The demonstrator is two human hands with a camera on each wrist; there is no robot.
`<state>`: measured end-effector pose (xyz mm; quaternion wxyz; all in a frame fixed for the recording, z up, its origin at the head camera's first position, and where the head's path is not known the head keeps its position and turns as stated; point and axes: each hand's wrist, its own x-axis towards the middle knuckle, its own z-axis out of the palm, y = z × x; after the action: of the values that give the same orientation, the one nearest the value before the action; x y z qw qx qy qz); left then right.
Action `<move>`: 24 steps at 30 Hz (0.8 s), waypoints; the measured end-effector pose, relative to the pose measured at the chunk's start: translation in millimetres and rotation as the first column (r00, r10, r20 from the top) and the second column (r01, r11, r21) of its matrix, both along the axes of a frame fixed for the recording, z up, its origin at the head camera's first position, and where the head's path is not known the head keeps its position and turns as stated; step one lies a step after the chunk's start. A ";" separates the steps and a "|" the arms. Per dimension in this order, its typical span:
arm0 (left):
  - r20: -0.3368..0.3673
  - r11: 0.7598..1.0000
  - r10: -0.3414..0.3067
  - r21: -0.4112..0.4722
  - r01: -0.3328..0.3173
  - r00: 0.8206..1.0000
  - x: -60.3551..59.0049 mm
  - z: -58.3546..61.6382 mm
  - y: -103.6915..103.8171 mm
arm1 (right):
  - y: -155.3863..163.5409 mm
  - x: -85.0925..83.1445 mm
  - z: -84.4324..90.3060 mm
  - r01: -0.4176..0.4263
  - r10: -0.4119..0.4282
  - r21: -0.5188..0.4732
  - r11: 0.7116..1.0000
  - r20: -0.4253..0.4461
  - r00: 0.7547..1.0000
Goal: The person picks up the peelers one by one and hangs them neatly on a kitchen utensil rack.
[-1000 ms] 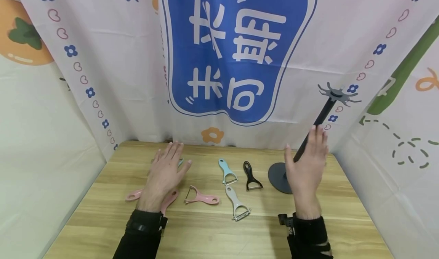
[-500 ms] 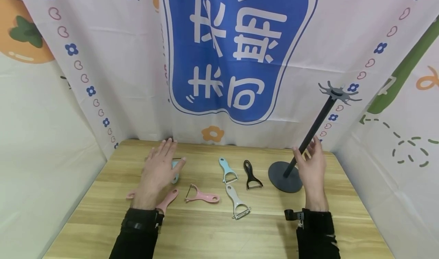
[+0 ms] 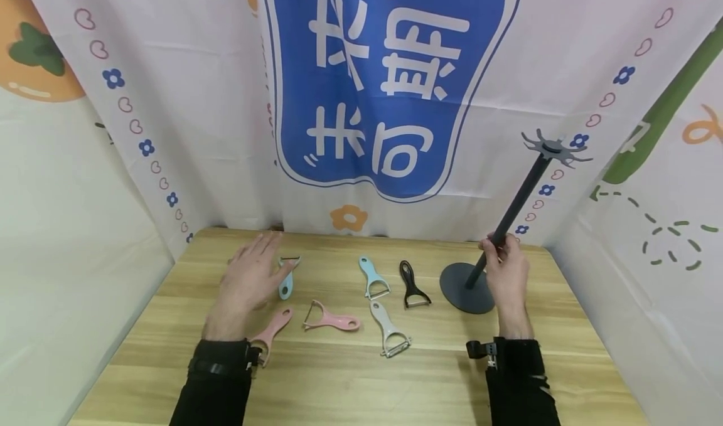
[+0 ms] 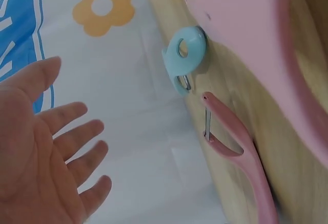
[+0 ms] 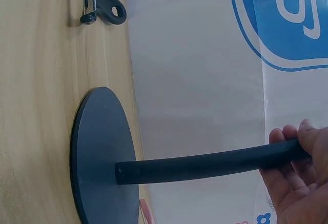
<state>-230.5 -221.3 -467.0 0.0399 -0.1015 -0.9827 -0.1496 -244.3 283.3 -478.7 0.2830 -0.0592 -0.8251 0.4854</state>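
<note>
My right hand grips the slanting pole of a black stand, low down, just above its round base; a ring of hooks crowns the pole. The right wrist view shows fingers curled round the pole over the base. My left hand hovers open above the table, palm spread, holding nothing. A light blue peeler lies just right of it and a pink peeler lies by its wrist.
On the wooden table lie more peelers: a pink one, a light blue one, a black one and a grey one. Printed cloth walls close in the back and both sides.
My right hand went from held flat in front of the stand to gripping its pole. My left hand drifted left, uncovering the light blue peeler beside it.
</note>
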 end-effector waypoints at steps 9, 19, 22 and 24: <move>0.007 0.977 -0.169 -0.129 0.169 0.986 -6.5 -9.5 -0.1 | -1.3 3.5 2.7 -0.024 0.024 0.007 1.000 0.024 0.999; 0.058 0.886 -0.373 -0.275 0.374 0.926 -24.3 -4.4 -18.2 | -1.8 4.0 4.0 -0.032 0.032 -0.011 0.999 0.027 0.999; 0.034 0.849 -0.427 -0.328 0.414 0.904 -31.4 -5.8 -23.3 | -1.1 4.2 3.3 -0.029 0.029 -0.009 1.000 0.036 0.999; 0.009 0.832 -0.463 -0.341 0.438 0.886 -35.1 -7.6 -26.2 | -0.8 4.7 4.0 -0.027 0.027 -0.009 1.000 0.046 0.999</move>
<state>-265.6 -247.5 -474.5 0.0221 -0.3408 -0.9397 0.0174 -239.6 282.5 -474.7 0.2571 -0.0606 -0.8301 0.4911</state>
